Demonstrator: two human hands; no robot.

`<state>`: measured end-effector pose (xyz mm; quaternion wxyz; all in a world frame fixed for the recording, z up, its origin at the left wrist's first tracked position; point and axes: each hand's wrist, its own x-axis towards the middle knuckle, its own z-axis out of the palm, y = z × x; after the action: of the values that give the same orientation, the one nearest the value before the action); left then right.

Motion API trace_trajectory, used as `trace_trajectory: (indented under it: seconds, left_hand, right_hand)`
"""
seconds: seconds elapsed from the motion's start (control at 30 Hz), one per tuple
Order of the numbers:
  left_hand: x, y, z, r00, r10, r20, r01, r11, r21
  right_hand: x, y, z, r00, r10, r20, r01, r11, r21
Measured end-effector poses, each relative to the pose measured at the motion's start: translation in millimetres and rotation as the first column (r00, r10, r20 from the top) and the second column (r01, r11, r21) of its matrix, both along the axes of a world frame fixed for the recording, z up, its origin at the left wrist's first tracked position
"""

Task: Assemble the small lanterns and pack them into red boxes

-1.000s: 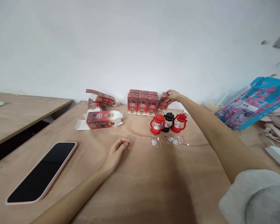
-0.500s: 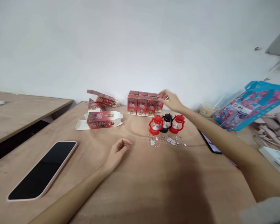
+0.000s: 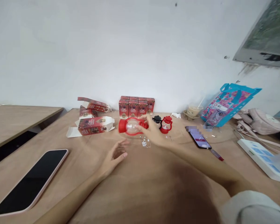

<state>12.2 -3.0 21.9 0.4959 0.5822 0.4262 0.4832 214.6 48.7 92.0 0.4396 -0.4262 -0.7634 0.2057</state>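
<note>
My right hand point(image 3: 149, 130) grips a small red lantern point(image 3: 131, 126) by its top, tilted onto its side above the table. Its clear middle shows and its red base points left. My left hand point(image 3: 114, 157) is just below and left of the lantern, fingers apart and curved, holding nothing. Behind my right hand stand a black lantern point(image 3: 157, 122) and another red lantern point(image 3: 166, 124), both upright. Small white and metal parts point(image 3: 144, 142) lie on the table under my right wrist; some are hidden by my arm.
Upright red boxes point(image 3: 133, 107) stand by the wall. Opened red boxes point(image 3: 92, 125) lie to their left. A pink-edged phone point(image 3: 30, 182) is front left. To the right are a second phone point(image 3: 199, 137), a drink cup point(image 3: 194, 110), a floral bag point(image 3: 228, 104) and a white power strip point(image 3: 262, 158).
My right hand has left the red boxes and picked up one red lantern, tipping it sideways and bringing it left. My left hand has opened. The view has shifted to the right.
</note>
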Motion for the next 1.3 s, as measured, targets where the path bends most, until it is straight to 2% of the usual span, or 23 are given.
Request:
trace_trajectory:
  seconds: [0.03, 0.1, 0.17, 0.23, 0.3, 0.37, 0.43, 0.53, 0.7, 0.8, 0.9, 1.0, 1.07, 1.2, 1.3]
  left_hand:
    - [0, -1, -0.9, 0.999, 0.028, 0.028, -0.028, 0.999, -0.018]
    - [0, -3, -2.6, 0.993, 0.097, 0.059, -0.094, 0.994, -0.059]
    - [1, -4, -2.6, 0.984, 0.161, 0.070, -0.156, 0.985, -0.071]
    - [2, -5, -0.4, 0.978, 0.202, 0.061, -0.199, 0.979, -0.045]
    - [4, -6, 2.5, 0.972, 0.233, 0.035, -0.233, 0.972, -0.003]
    - [5, -6, 4.3, 0.966, 0.258, 0.006, -0.258, 0.966, 0.022]
    - [5, -7, 3.8, 0.954, 0.299, -0.022, -0.299, 0.954, 0.021]
    - [6, -7, 0.6, 0.936, 0.348, -0.059, -0.348, 0.937, 0.014]
    - [7, -7, -1.1, 0.914, 0.396, -0.087, -0.398, 0.918, 0.003]
    - [8, -8, 2.1, 0.915, 0.394, -0.081, -0.395, 0.919, 0.016]
    - [10, -10, 6.0, 0.927, 0.370, -0.058, -0.367, 0.929, 0.053]
    - [10, -10, 5.9, 0.926, 0.369, -0.083, -0.362, 0.927, 0.095]
    - [8, -8, 2.7, 0.924, 0.365, -0.111, -0.348, 0.926, 0.146]
    - [6, -6, -3.9, 0.934, 0.334, -0.129, -0.298, 0.925, 0.234]
    - [6, -6, -3.9, 0.939, 0.316, -0.134, -0.275, 0.927, 0.257]
  right_hand:
    - [-11, -13, -12.8, 0.989, 0.040, -0.144, -0.056, 0.993, -0.106]
    - [-31, -34, -37.5, 0.945, 0.123, -0.303, -0.207, 0.941, -0.266]
    - [-39, -46, -54.3, 0.920, 0.164, -0.356, -0.283, 0.906, -0.314]
    - [-32, -46, -60.3, 0.935, 0.139, -0.327, -0.242, 0.923, -0.298]
    - [-15, -37, -59.1, 0.980, 0.052, -0.192, -0.096, 0.970, -0.226]
    - [5, -26, -56.8, 0.998, -0.020, 0.053, 0.027, 0.991, -0.130]
    - [21, -19, -57.5, 0.961, -0.045, 0.274, 0.072, 0.993, -0.088]
    - [32, -20, -64.7, 0.910, -0.045, 0.411, 0.080, 0.994, -0.070]
    - [34, -28, -72.0, 0.904, -0.019, 0.427, 0.022, 1.000, -0.004]
    - [39, -19, -67.1, 0.916, -0.082, 0.393, 0.067, 0.996, 0.052]
    - [42, -1, -62.6, 0.862, -0.143, 0.486, 0.131, 0.990, 0.058]
    - [43, 12, -63.5, 0.791, -0.091, 0.605, 0.104, 0.994, 0.013]
    - [42, 16, -66.3, 0.780, -0.050, 0.624, 0.078, 0.997, -0.017]
    - [39, 16, -68.0, 0.800, -0.037, 0.599, 0.059, 0.998, -0.018]
    - [33, 7, -59.7, 0.890, -0.044, 0.453, 0.027, 0.999, 0.045]
